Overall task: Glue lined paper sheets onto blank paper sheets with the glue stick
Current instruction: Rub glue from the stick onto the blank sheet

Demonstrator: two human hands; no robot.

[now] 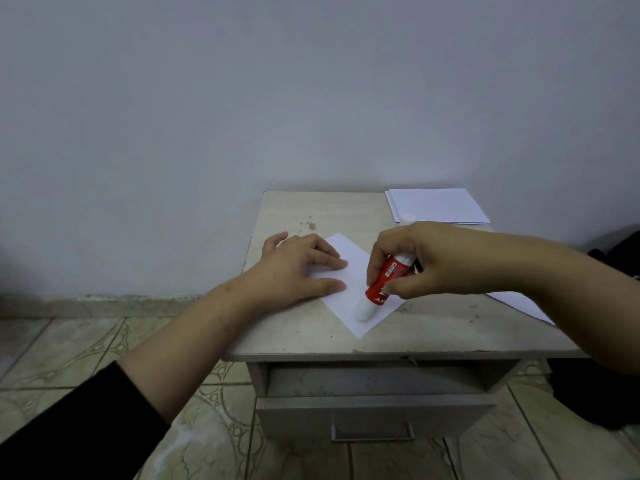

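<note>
At frame centre, the flat left hand (301, 268) presses a smooth white rectangular paper sheet (346, 306). The right hand (426, 261) grips a red cylindrical plastic glue stick (384, 282), tilted, with its white tip on the sheet.

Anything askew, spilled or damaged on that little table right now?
A few things. The white paper sheet under the red glue stick lies turned diagonally to the beige table edge. Dark stains mark the tabletop's far left. Another white sheet overhangs the right edge. The drawer below stands open.

Glue stick (381, 287) label too blurred; cap (407, 217) half-hidden.
</note>
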